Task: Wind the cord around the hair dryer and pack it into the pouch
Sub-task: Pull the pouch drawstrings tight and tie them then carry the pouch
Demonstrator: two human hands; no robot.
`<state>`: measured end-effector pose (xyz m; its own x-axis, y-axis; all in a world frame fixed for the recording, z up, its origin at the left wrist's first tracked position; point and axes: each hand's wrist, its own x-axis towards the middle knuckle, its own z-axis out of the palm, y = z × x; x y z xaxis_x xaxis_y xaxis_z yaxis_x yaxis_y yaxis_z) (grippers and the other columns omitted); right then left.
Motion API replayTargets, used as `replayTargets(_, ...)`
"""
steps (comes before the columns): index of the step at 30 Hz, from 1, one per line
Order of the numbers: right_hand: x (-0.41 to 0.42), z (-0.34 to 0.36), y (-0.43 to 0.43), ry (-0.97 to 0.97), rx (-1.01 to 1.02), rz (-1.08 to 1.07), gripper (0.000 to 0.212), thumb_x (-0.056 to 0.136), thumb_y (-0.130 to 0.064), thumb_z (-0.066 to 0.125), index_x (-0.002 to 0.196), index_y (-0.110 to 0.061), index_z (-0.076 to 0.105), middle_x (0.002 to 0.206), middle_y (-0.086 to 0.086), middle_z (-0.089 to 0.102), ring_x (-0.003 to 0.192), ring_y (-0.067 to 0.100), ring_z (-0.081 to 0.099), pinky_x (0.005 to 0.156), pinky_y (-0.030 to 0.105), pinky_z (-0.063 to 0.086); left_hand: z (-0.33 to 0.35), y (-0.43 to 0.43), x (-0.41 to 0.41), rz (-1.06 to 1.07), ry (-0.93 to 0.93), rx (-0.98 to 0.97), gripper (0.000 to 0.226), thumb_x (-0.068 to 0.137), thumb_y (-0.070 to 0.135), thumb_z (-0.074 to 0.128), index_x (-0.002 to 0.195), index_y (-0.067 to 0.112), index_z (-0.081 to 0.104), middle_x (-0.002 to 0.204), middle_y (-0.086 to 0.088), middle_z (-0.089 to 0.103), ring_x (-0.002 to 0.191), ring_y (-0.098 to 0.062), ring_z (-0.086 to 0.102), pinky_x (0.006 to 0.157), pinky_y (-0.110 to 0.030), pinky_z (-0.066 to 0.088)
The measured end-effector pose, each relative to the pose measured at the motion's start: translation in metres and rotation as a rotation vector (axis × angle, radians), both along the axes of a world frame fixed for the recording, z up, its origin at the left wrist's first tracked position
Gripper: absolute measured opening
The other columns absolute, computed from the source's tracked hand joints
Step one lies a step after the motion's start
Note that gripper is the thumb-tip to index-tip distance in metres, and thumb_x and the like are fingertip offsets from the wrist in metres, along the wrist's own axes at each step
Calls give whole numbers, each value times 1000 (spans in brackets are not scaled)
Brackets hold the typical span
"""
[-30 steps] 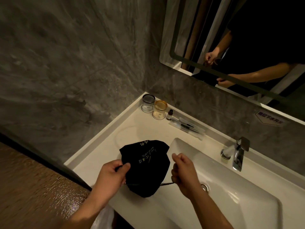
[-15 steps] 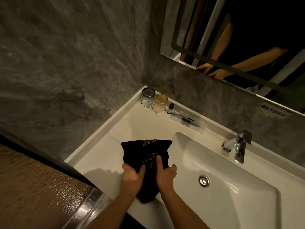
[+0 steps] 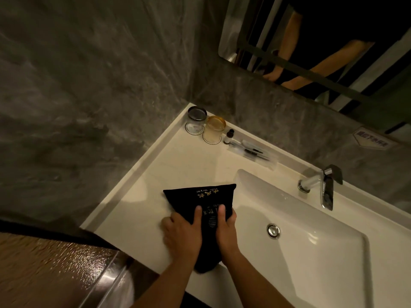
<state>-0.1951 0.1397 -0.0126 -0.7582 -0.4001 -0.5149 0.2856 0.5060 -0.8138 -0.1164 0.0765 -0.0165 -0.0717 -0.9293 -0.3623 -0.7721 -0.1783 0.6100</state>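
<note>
A black cloth pouch (image 3: pixel 201 194) with gold lettering lies on the white vanity counter (image 3: pixel 142 196), just left of the basin. Its narrow end points toward me and its wide flat end points away. The hair dryer and cord are not visible; the pouch bulges where my hands hold it. My left hand (image 3: pixel 181 232) grips the pouch's left side with the thumb on top. My right hand (image 3: pixel 225 227) clasps its right side, thumb also on top. Both hands sit side by side near the pouch's middle.
A white basin (image 3: pixel 311 241) with a drain lies to the right, a chrome tap (image 3: pixel 325 187) behind it. Two glasses (image 3: pixel 195 120), a small bottle (image 3: pixel 229 136) and wrapped toiletries (image 3: pixel 253 152) stand at the back. Grey stone walls and a mirror (image 3: pixel 333 41) surround the counter.
One second ago my hands pulled the drawstrings apart with the pouch raised. Since then the pouch has come down flat on the counter and both hands have closed around it.
</note>
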Motion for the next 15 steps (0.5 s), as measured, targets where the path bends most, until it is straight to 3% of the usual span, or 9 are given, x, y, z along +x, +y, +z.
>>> replayTargets(3, 3, 1, 1, 7, -26, -22, 63, 99, -60, 37, 150, -23, 31, 137, -3, 56, 119, 18, 58, 94, 31, 43, -3, -3, -9, 38, 25, 33, 80, 80, 75, 47, 109, 2, 55, 116, -21, 54, 113, -39, 50, 96, -50, 43)
replayTargets(6, 10, -2, 4, 38, -39, -57, 57, 101, -56, 35, 147, -22, 34, 137, -6, 55, 118, 9, 59, 91, 23, 46, -5, -10, -14, 121, 300, 92, 72, 80, 69, 59, 106, 1, 57, 105, -17, 64, 100, -33, 61, 85, -42, 51)
replayTargets(8, 15, -6, 6, 59, -62, -89, 50, 104, -51, 35, 145, -22, 37, 137, -6, 57, 118, 1, 57, 87, 15, 46, -6, -12, -14, 142, 484, 154, 54, 85, 50, 68, 109, 3, 55, 104, -14, 68, 94, -29, 66, 78, -34, 51)
replayTargets(11, 16, -7, 12, 95, -92, -142, 40, 106, -44, 37, 141, -25, 39, 136, -5, 58, 121, 2, 58, 89, 14, 47, -11, -11, -12, 76, 524, 138, 36, 89, 26, 68, 115, 5, 54, 112, -18, 69, 103, -33, 67, 84, -35, 50)
replayTargets(15, 9, -3, 32, 123, -122, -175, 39, 107, -36, 40, 145, -28, 37, 135, -11, 58, 121, 0, 57, 95, 19, 46, -6, 0, -21, -32, 589, 179, 43, 89, 5, 62, 130, 7, 48, 122, -13, 65, 110, -25, 62, 93, -31, 44)
